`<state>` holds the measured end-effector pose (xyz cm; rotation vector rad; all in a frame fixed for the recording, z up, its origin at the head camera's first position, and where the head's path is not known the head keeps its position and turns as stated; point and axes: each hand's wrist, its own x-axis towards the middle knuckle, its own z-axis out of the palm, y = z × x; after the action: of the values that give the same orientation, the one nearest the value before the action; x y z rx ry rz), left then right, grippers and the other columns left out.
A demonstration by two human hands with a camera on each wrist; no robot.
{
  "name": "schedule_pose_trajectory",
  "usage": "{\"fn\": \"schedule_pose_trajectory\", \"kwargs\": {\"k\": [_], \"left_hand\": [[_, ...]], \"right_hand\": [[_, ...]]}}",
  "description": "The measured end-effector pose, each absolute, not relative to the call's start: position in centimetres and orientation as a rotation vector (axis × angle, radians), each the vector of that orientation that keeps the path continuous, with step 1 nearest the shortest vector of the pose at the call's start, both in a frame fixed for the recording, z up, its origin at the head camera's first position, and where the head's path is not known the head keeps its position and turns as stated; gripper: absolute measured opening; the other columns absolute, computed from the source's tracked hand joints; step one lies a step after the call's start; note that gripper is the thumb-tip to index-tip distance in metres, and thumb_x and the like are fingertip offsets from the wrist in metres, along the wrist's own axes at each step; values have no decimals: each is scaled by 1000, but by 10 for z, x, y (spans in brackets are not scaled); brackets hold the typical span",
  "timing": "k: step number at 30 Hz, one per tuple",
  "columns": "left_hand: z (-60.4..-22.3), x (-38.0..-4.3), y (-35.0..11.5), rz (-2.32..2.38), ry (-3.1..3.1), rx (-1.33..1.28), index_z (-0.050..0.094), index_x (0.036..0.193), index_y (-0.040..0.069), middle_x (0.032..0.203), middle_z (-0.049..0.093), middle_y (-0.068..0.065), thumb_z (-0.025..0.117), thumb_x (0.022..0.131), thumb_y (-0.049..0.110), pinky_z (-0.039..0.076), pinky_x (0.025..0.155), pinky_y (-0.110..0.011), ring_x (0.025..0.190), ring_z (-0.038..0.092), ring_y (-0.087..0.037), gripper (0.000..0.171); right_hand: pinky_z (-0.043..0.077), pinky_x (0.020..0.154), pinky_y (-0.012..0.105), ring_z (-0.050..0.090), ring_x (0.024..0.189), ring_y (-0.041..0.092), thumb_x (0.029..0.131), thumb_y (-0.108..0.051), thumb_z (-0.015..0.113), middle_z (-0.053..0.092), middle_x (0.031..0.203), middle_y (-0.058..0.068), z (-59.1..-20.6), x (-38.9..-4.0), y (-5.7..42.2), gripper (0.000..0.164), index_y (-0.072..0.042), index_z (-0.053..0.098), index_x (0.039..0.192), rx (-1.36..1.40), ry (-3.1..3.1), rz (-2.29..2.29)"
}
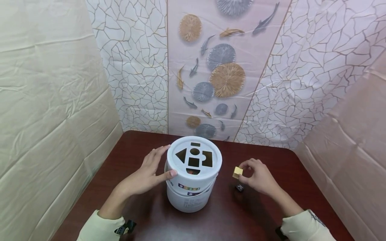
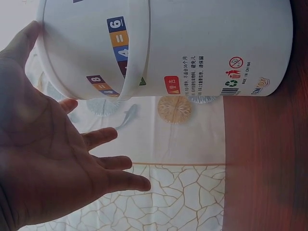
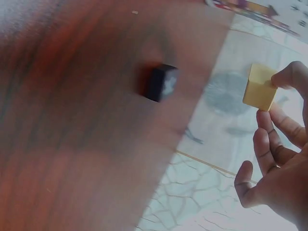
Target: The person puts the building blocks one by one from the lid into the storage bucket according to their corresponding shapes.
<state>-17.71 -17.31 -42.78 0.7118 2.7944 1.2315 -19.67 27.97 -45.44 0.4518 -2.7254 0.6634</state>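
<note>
A white bucket (image 1: pixel 189 201) stands upright on the table, topped by a lid (image 1: pixel 182 172) with cut-outs of several shapes, among them a triangle, a circle and a square. Beside its left rim is my left hand (image 1: pixel 144 177), fingers spread, the thumb on the lid's edge; the left wrist view shows the palm (image 2: pixel 53 154) facing the bucket's side. My right hand (image 1: pixel 260 176) pinches a yellow block (image 1: pixel 237 172) between thumb and fingertips, above the table to the right of the bucket. Below it on the table lies a small black block (image 1: pixel 239 188) with a white mark.
The dark red-brown table (image 1: pixel 223 214) has a far edge close to a patterned cloth backdrop (image 1: pixel 208 113). Cloth walls rise at the left and right. A white carrying handle (image 2: pixel 137 48) hangs against the bucket's side.
</note>
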Motion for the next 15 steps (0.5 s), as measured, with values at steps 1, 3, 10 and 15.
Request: {"fn": "schedule_pose_trajectory", "kwargs": {"k": [1,3,10,15], "left_hand": [[-428,-177,-173,1229,2802,720,18,176,36,184,18,-10,72,101,64,21,125,-87,172,4,-48,97],[-427,-177,-173,1228,2814,730,20,176,34,183,19,-10,73,101,64,21,125,-87,171,5,-48,97],[-425,-176,-174,1212,2845,727,21,176,36,184,18,-10,73,100,65,21,124,-88,171,4,-49,96],[-425,-176,-174,1201,2852,715,22,175,37,184,17,-10,74,99,65,23,123,-88,171,3,-50,96]], "right_hand": [[48,78,31,59,93,21,79,-15,94,71,95,-4,-449,-194,280,27,-17,79,102,455,-2717,670],[48,79,31,59,95,21,79,-15,95,70,95,-6,-438,-189,281,28,-18,79,102,463,-2699,678],[51,84,33,59,98,14,81,-12,94,71,99,-6,-407,-175,276,31,-21,77,105,497,-2650,681],[50,83,27,57,96,6,81,-10,94,68,98,-12,-392,-168,270,34,-24,77,105,554,-2599,681]]}}
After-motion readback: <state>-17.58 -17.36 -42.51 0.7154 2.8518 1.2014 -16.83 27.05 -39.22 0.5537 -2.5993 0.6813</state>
